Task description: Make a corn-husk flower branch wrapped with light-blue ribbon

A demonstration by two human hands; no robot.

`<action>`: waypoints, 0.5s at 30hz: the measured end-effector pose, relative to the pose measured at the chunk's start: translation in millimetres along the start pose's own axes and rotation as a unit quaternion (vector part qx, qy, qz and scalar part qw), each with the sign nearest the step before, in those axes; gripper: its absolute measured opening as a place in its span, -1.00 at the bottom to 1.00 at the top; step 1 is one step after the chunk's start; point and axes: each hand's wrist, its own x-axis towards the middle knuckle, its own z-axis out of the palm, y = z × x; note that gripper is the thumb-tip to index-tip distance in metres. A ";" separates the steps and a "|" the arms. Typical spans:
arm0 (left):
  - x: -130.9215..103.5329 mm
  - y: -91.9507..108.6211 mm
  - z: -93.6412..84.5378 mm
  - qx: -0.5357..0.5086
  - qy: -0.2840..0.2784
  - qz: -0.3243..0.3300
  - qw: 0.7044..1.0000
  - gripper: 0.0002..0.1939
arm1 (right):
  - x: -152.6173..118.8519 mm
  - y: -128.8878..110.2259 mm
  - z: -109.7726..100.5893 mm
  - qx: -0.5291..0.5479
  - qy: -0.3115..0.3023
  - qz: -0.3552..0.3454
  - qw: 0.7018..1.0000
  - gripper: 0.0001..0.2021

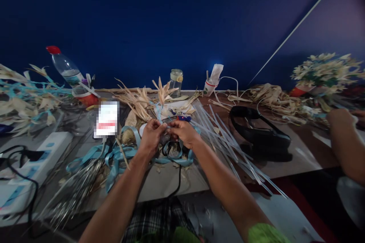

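Observation:
My left hand (pixel 151 135) is closed in a pinch around the lower stem of a dried-husk flower (pixel 162 94). The flower stands upright, with pale pointed petals above a stem wrapped in light blue ribbon (pixel 159 112). Right beside it, my right hand (pixel 183 131) is also pinched, its fingertips almost meeting those of my left; what lies between them is too small to make out. Loops of blue ribbon (pixel 114 156) lie on the table below and left of my hands. A blue and red tool (pixel 183 118) rests just beyond my right hand.
Clear sticks (pixel 225 133) and a black headset-like object (pixel 261 133) lie to the right. At left are a lit phone (pixel 107 119), wires (pixel 78 188) and a power strip (pixel 42 163). A glass jar (pixel 176 82) stands behind. Another person's arm (pixel 345 140) reaches in at right.

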 end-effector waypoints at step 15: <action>-5.2 6.4 5.3 -0.217 -0.071 -0.057 0.972 -0.73 | -4.7 2.6 8.4 -0.083 0.059 -0.129 0.986 -0.82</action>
